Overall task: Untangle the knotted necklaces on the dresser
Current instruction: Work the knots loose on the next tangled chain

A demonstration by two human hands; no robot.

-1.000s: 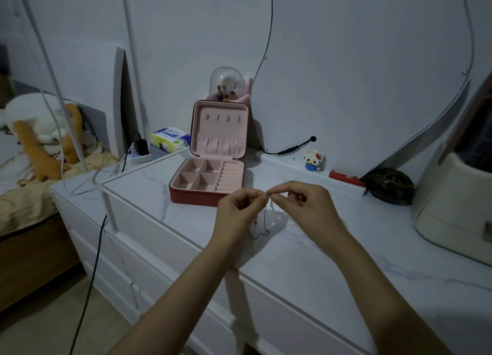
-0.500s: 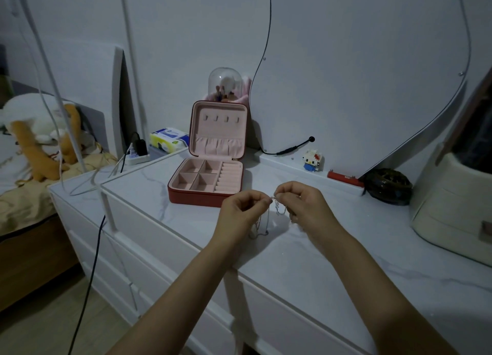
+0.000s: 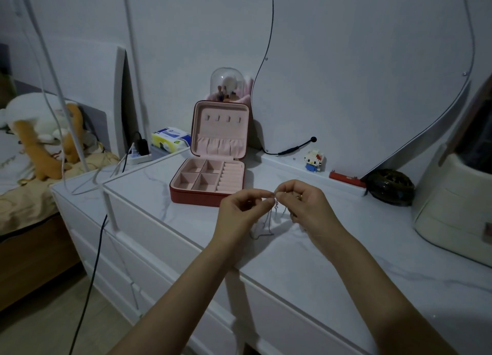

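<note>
Thin silver necklace chains (image 3: 269, 225) hang in a tangle between my two hands, just above the white marble dresser top (image 3: 306, 250). My left hand (image 3: 241, 213) pinches the chain near its top with thumb and forefinger. My right hand (image 3: 306, 205) pinches it right beside the left fingertips, and more chain runs under its curled fingers. The loops below sag down to the dresser surface. How the chains are knotted is too fine to make out.
An open red jewellery box (image 3: 210, 172) with a pink lining stands just behind my hands. A small block figure (image 3: 314, 160), a red bar (image 3: 346, 179), a dark round object (image 3: 390, 187) and a cream case (image 3: 455, 208) sit to the right. A mirror (image 3: 372, 75) leans on the wall.
My hands have stayed close together on the chain. The right fingers have shifted slightly on it and the hanging loops have swung a little.
</note>
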